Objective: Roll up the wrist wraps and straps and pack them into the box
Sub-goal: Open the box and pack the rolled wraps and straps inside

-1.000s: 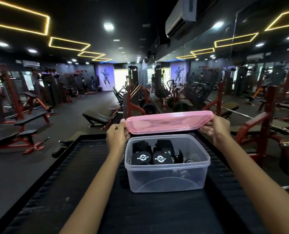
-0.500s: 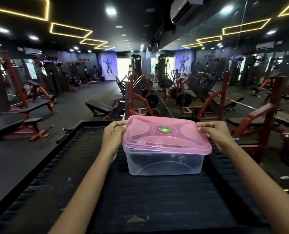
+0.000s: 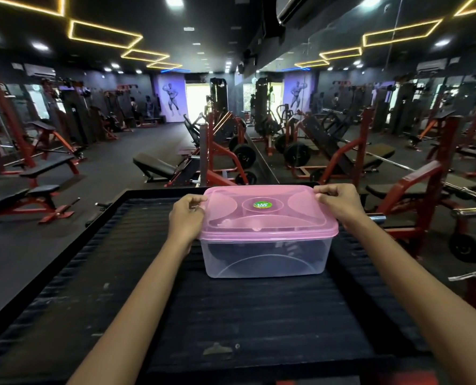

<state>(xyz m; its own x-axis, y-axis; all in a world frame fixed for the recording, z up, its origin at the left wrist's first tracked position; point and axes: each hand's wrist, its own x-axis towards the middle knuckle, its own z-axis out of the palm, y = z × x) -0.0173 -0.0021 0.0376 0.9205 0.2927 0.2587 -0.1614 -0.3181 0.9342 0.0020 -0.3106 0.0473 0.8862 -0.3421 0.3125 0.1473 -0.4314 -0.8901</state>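
Box (image 3: 264, 257), made of clear plastic, sits on the black ribbed table (image 3: 231, 315) with its pink lid (image 3: 270, 215) on top. The left hand (image 3: 185, 218) and right hand (image 3: 338, 202) each pinch a far lid corner, probably to press it closed. A round green sticker (image 3: 262, 205) is too blurry to read.

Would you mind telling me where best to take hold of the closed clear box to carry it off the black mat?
Probably by the two short ends of the clear box, under the pink lid's overhanging rim, one hand from each side. The walls taper downward, so the rim gives the grip a ledge. Lifting by the lid alone risks it popping off.
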